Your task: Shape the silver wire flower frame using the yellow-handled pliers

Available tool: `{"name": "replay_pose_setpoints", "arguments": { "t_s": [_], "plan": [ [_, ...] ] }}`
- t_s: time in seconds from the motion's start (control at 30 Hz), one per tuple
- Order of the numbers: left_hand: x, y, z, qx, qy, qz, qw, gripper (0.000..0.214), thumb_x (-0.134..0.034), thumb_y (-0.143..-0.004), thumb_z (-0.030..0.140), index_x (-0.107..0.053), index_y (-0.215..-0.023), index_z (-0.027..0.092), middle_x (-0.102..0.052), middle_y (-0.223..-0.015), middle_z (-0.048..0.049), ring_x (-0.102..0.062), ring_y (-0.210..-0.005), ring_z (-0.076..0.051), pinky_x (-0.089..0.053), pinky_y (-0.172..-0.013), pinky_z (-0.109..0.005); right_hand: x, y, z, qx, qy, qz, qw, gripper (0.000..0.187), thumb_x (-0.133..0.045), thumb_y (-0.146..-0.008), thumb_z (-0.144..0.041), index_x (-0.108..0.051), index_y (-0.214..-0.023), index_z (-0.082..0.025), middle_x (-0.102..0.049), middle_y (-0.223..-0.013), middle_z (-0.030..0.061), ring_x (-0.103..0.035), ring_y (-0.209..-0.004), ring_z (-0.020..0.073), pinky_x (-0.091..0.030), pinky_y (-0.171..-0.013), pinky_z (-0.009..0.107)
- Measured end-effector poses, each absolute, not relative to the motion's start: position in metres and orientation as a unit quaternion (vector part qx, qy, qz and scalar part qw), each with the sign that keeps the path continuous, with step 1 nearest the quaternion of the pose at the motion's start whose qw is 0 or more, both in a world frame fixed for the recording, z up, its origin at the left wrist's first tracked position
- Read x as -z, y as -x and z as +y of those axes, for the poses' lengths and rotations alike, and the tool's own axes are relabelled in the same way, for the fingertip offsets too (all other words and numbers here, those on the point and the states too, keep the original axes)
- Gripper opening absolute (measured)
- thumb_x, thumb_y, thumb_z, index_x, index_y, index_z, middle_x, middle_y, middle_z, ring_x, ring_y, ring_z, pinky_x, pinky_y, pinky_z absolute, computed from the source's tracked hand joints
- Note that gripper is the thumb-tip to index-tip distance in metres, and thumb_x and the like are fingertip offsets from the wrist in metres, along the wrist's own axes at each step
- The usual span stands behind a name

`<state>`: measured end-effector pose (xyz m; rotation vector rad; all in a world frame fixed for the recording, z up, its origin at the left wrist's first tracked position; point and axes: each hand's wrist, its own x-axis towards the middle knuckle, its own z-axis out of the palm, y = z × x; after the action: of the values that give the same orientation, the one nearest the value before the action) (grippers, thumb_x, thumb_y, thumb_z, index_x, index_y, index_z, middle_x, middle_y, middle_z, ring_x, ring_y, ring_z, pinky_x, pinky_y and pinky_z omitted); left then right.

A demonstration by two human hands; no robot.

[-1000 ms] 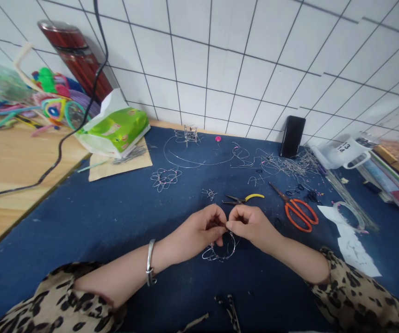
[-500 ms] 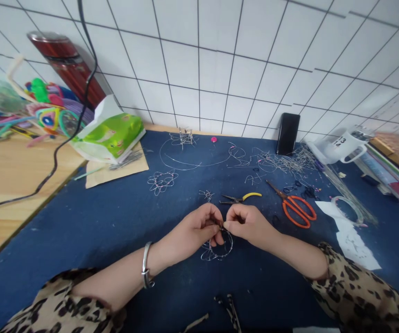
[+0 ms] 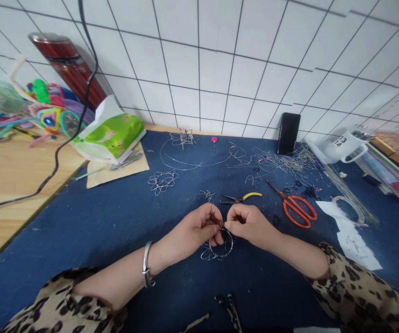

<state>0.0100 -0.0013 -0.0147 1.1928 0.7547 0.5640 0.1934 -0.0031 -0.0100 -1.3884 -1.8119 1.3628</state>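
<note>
A thin wire ring (image 3: 232,245) with small loops on its left side hangs between my hands over the blue table cover. My left hand (image 3: 204,226) pinches its upper left edge, thumb against fingers. At the top of the ring, my right hand (image 3: 246,224) is closed with thumb and forefinger on the wire; the exact pinch point is too small to make out. Just beyond lie yellow-handled pliers (image 3: 243,199) and a small spiky wire piece (image 3: 207,195). Farther left rests a flower-shaped wire ring (image 3: 163,182) with pink beads.
Orange-handled scissors (image 3: 298,210) lie to the right, near a white paper (image 3: 355,245) and a clear coil (image 3: 359,210). Tangled wires (image 3: 283,161), a black phone (image 3: 288,134) and a white mug (image 3: 347,147) line the back. A green tissue pack (image 3: 123,134) sits back left.
Almost nothing differs. Both hands keep their pinch on the wire ring in the same place, and the view has shifted very slightly.
</note>
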Motion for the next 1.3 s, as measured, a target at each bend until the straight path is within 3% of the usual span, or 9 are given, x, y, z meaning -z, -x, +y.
{"name": "replay_pose_setpoints", "arguments": {
  "t_s": [1.3],
  "plan": [
    [0.0195,-0.0095,0.0008,-0.243,-0.562,0.365,0.701,0.008,-0.052,-0.08,0.012,-0.048,-0.086,0.017,-0.055,-0.069,0.0027,-0.056,-0.06,-0.01,-0.044,-0.058,-0.024,0.0104,-0.1952,-0.0003,-0.52,0.495,-0.654,0.24,0.011,-0.056,-0.074,-0.025,-0.052,-0.068,-0.016,-0.043,-0.059,-0.0057,-0.037,-0.054,0.0062,-0.031,-0.05,0.02]
  ]
}}
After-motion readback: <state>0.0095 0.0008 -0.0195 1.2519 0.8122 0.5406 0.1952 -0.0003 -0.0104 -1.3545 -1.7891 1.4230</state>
